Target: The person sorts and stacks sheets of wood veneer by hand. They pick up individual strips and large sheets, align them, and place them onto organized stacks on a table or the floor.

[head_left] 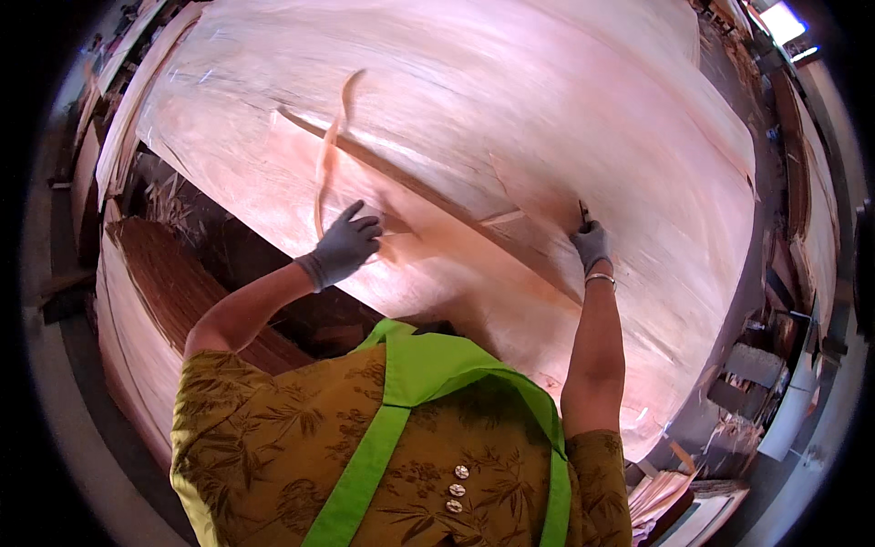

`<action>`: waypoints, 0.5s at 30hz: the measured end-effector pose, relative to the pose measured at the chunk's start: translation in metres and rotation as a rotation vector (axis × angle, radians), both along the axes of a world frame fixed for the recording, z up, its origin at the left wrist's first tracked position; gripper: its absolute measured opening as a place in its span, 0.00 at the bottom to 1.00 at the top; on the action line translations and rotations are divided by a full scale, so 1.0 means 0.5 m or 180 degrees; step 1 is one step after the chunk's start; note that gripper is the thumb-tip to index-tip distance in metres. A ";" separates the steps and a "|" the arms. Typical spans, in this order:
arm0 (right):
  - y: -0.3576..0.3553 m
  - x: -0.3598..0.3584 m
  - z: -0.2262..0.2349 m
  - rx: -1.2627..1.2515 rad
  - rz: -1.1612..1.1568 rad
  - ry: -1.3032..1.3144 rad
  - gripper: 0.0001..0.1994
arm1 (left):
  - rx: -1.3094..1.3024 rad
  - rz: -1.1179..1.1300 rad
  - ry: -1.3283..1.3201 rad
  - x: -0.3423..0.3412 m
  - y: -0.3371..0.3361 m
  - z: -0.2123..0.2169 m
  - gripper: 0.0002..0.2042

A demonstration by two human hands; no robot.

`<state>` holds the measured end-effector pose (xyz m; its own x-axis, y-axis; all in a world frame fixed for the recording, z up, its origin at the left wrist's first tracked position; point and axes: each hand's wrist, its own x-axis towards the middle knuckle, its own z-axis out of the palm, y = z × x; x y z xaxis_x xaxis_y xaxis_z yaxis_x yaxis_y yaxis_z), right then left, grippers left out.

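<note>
Across the whole middle of the scene lies a broad stack of pale pink veneer sheets (565, 118), its top sheet split by a long dark tear (437, 196) running from far left to near right. We press our gloved left hand (346, 244) flat and open on the sheet just left of the tear. Our gloved right hand (591, 242) is closed around a small dark blade (583, 213) at the tear's right side. A thin curled veneer strip (326, 155) stands up far left.
</note>
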<state>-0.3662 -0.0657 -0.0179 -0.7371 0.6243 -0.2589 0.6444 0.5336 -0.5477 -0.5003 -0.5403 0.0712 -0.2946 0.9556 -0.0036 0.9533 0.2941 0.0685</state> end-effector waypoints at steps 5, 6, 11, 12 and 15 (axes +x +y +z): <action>0.019 -0.008 -0.020 -0.0090 -0.0001 -0.0114 0.14 | -0.0095 0.0161 0.0315 -0.046 -0.092 0.017 0.05; 0.020 -0.008 -0.022 -0.0107 -0.0032 -0.0136 0.14 | -0.0372 0.0210 0.0490 -0.060 -0.103 0.024 0.05; 0.000 -0.013 -0.011 0.0035 -0.0067 -0.0248 0.18 | 0.0311 0.0347 -0.0922 -0.021 0.014 0.078 0.11; 0.000 -0.009 -0.018 0.0080 -0.0112 -0.0222 0.18 | 0.0480 0.0396 -0.1000 -0.003 0.070 0.093 0.10; 0.016 0.006 -0.037 0.0052 -0.0140 -0.0182 0.19 | 0.0804 0.0358 -0.1085 0.024 0.229 0.081 0.12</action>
